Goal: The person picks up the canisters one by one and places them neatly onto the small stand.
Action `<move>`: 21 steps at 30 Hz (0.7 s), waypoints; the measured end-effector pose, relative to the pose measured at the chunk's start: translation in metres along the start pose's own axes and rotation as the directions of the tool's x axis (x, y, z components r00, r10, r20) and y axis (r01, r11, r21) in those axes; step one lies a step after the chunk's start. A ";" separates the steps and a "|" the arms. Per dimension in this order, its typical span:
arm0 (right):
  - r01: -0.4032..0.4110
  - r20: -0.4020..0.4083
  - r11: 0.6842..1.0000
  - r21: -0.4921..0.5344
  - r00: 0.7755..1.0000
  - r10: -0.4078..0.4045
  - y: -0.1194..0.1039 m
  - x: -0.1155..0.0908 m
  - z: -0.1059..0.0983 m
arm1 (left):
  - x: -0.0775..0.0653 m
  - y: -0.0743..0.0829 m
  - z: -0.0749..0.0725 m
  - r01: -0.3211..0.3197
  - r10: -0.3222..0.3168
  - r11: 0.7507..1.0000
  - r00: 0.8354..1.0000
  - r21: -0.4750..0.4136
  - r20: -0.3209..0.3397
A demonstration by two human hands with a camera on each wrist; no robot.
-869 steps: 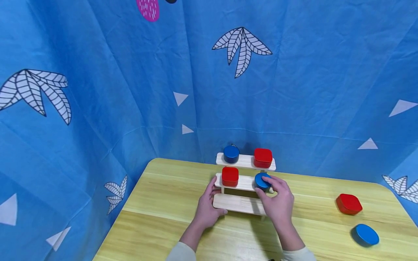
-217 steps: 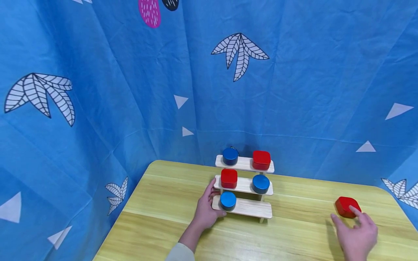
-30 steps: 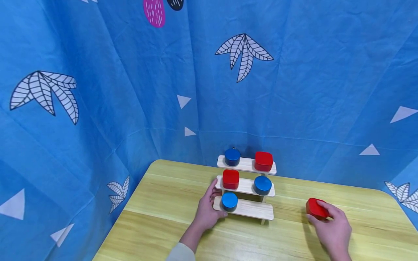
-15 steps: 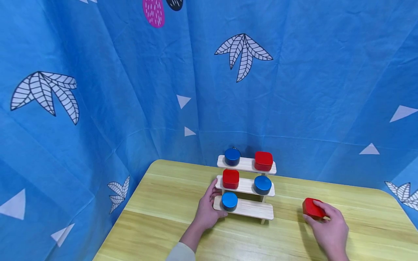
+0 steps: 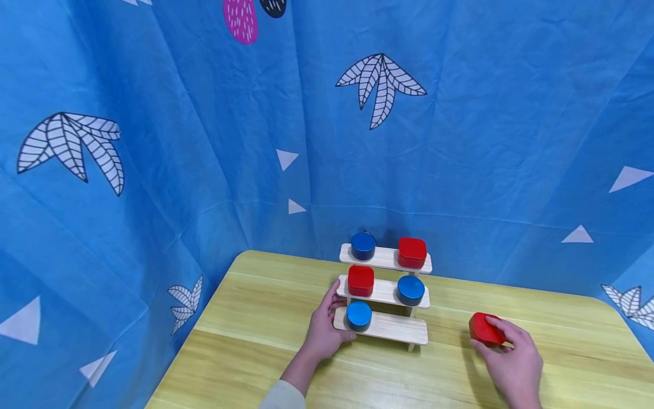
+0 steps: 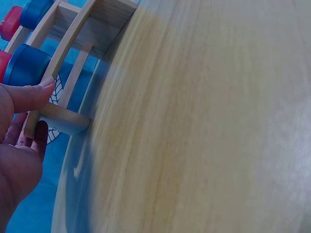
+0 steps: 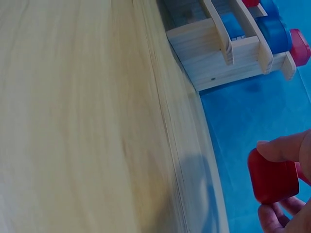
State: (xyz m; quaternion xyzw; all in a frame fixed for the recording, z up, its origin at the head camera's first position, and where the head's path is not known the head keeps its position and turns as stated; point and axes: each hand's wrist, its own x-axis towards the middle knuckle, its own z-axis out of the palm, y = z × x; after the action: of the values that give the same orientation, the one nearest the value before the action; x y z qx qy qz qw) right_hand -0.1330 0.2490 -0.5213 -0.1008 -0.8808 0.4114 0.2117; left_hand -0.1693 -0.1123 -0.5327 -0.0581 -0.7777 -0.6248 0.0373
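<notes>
A three-tier wooden display stand (image 5: 393, 328) stands on the table. My left hand (image 5: 323, 332) grips its left end, thumb over the lowest tier and fingers beneath, as the left wrist view shows. My right hand (image 5: 516, 362) holds a red square tin (image 5: 484, 330) between thumb and fingers, to the right of the stand. On the bottom tier a round blue tin (image 5: 359, 316) sits at the left. The middle tier bears a red square tin (image 5: 360, 281) at left and a round blue tin (image 5: 411, 290) at right. Up top are a blue tin (image 5: 363, 246) and a red tin (image 5: 411, 253).
The wooden table (image 5: 245, 318) has rounded back corners. A blue patterned curtain (image 5: 460, 142) hangs behind it and along its left side, close to the stand's back.
Over the last second my right hand has moved slightly left with the red tin; 7.2 seconds ago it was only reaching for it. Since the first frame, a blue tin has reached the bottom tier.
</notes>
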 end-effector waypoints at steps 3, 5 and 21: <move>0.020 -0.007 1.000 0.004 1.000 -0.020 -0.001 -0.002 0.002 | -0.001 0.001 0.000 0.003 -0.003 1.000 1.000 -0.003 -0.001; 0.026 -0.004 1.000 0.009 1.000 -0.026 -0.002 -0.004 0.002 | -0.002 0.001 0.000 0.000 0.000 1.000 1.000 -0.002 -0.001; 0.015 0.015 1.000 0.027 1.000 -0.016 -0.015 -0.012 0.010 | -0.001 -0.001 0.000 0.009 -0.009 1.000 1.000 0.008 -0.005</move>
State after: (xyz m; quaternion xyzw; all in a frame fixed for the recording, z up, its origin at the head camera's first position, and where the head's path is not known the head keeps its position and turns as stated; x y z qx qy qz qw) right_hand -0.1266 0.2287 -0.5191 -0.0880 -0.8774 0.4224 0.2097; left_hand -0.1681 -0.1120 -0.5336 -0.0529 -0.7803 -0.6220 0.0369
